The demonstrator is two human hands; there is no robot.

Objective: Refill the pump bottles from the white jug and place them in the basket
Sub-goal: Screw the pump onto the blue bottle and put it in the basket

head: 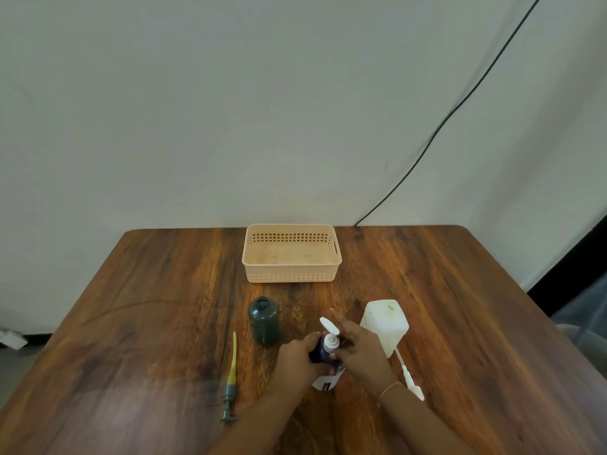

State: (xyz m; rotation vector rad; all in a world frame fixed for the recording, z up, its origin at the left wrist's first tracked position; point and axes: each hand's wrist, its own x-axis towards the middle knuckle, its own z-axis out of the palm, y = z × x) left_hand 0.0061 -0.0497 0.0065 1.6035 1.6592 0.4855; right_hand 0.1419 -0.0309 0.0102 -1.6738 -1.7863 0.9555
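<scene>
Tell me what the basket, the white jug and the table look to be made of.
Basket: peach moulded plastic, matte, judging by its perforated grid walls. White jug: translucent, dull plastic, seemingly, with soft rounded edges. Table: wood or wood-look laminate, with streaked brown grain and a slight sheen; which one is unclear.

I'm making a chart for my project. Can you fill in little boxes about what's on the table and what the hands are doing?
basket: no bottles inside, far side of table
green bottle: upright, top off
green pump: lying on the table
white jug: open
dark bottle: held by left hand
white pump: on dark bottle, right hand at it
</scene>
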